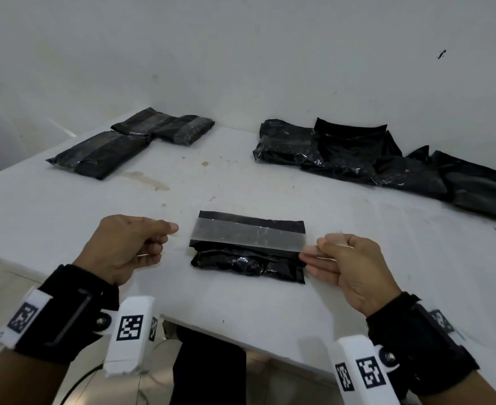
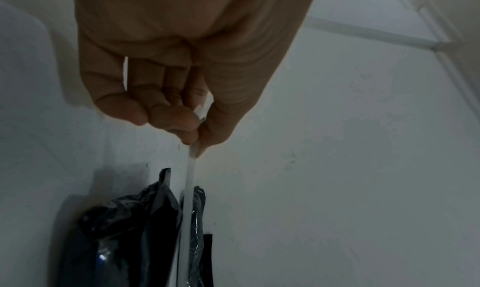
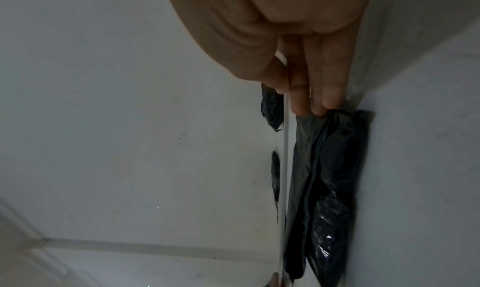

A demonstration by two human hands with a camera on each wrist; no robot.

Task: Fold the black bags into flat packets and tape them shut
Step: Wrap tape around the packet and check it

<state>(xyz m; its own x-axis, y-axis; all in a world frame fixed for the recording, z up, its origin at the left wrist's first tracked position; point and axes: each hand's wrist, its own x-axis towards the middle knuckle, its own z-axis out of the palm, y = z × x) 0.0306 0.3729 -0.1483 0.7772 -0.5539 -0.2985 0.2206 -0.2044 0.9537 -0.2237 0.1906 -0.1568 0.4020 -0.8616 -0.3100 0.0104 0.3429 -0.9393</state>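
Note:
A folded black bag (image 1: 246, 258) lies on the white table (image 1: 240, 299) in front of me. A strip of clear tape (image 1: 246, 236) is stretched just above it, from one hand to the other. My left hand (image 1: 164, 232) pinches the tape's left end between thumb and forefinger. My right hand (image 1: 319, 249) pinches the right end. In the left wrist view the tape (image 2: 191, 168) runs edge-on from my left hand (image 2: 196, 139) down to the bag (image 2: 145, 230). In the right wrist view my right hand (image 3: 288, 86) holds the tape (image 3: 285, 147) beside the bag (image 3: 330, 188).
Three taped flat packets (image 1: 100, 154) lie at the back left. A heap of loose black bags (image 1: 387, 162) spreads along the back right. White walls close the table's far sides. The near table edge runs just under my wrists.

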